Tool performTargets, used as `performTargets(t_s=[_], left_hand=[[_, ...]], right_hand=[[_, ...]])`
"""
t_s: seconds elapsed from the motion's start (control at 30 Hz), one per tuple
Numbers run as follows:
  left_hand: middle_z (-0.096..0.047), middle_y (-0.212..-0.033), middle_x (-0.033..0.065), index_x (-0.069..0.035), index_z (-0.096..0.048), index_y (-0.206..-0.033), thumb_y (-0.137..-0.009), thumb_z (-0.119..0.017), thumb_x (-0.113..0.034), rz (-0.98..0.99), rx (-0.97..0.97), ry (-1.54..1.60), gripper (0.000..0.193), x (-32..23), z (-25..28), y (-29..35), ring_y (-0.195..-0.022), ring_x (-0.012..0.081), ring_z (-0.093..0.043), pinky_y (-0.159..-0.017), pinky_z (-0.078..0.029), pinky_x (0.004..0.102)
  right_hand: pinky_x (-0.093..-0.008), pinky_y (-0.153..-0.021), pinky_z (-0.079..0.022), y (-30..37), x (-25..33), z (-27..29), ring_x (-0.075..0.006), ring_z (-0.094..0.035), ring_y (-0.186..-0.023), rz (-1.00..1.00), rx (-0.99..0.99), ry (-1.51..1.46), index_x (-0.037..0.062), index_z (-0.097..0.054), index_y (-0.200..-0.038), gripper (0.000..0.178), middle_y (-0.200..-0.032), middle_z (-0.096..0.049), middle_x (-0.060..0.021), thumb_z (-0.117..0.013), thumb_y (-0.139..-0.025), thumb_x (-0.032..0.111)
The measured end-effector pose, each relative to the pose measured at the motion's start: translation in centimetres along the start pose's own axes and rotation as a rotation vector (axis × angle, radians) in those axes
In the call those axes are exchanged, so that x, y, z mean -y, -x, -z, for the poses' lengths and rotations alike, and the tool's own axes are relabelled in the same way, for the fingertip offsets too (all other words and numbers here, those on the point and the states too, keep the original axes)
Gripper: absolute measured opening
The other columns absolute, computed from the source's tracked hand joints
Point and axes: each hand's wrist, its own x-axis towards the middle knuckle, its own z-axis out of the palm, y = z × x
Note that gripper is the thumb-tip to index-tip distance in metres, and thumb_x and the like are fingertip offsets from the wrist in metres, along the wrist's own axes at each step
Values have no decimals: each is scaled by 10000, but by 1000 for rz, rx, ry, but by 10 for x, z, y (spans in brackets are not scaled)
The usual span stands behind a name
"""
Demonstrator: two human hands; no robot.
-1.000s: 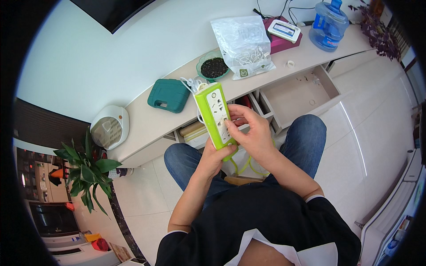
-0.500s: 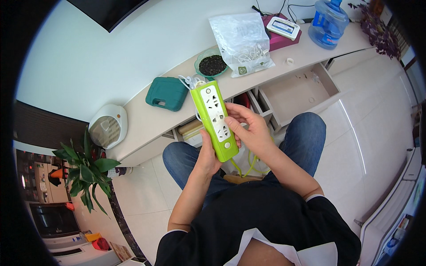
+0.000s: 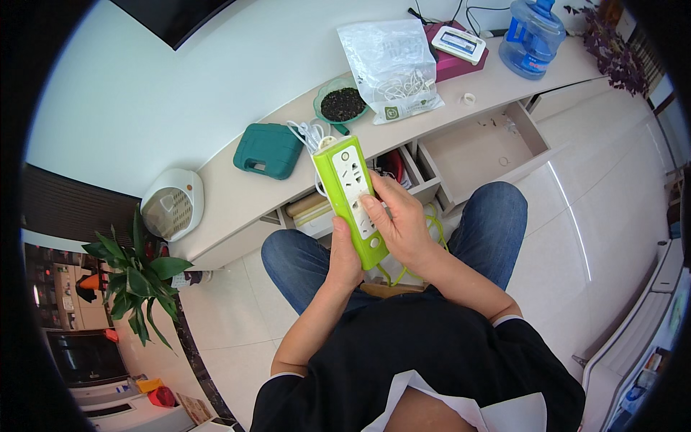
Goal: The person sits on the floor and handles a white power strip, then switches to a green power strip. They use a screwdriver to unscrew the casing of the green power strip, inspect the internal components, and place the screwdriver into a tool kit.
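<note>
A lime-green power strip (image 3: 330, 169) with a white socket face is held up in front of my lap, its far end leaning left. My left hand (image 3: 346, 255) grips its lower left side, thumb along the edge. My right hand (image 3: 405, 225) is closed on the right side, with the thumb pressed on the socket face and the fingers partly hidden behind the strip. A green cord (image 3: 437, 229) runs from the near end down between my knees. Just beyond the far end, a bundle of white cable (image 3: 309, 135) lies at the cabinet's edge.
On the long low cabinet (image 3: 223, 205) are a teal case (image 3: 269, 150), a bowl of dark grains (image 3: 342, 105), a clear bag with white cable (image 3: 392, 65), a tape roll (image 3: 468, 99) and a blue water jug (image 3: 533, 39). Drawers stand pulled out, including a wide drawer (image 3: 479, 147) near my right knee.
The power strip has shifted slightly down and right. My right hand has come lower, its fingers now more curled round the right edge and its thumb further over the sockets.
</note>
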Motion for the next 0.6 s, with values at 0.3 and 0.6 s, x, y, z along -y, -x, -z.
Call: performTargets(t_s=[0.3,0.6], left_hand=[[-504,-1219,78,-98,-349,-1331,-923,-175,-589,64,-56,93,662,-6,-9,-1,-1102,194,-518,-901,-444,336],[-545,-1149,76,-93,-390,-1297,-926,-170,-585,105,-87,152,654,-6,-8,-3,-1044,190,-554,-861,-468,323]], right_hand=[[-341,-726,-467,1,-5,-4,-280,-591,-829,-32,-59,-36,-40,-506,-1139,326,-955,-588,-172,-545,-887,163],[-313,-702,-501,-1,-5,-7,-220,-632,-811,-162,-62,-238,-40,-512,-1113,337,-945,-617,-165,-593,-867,176]])
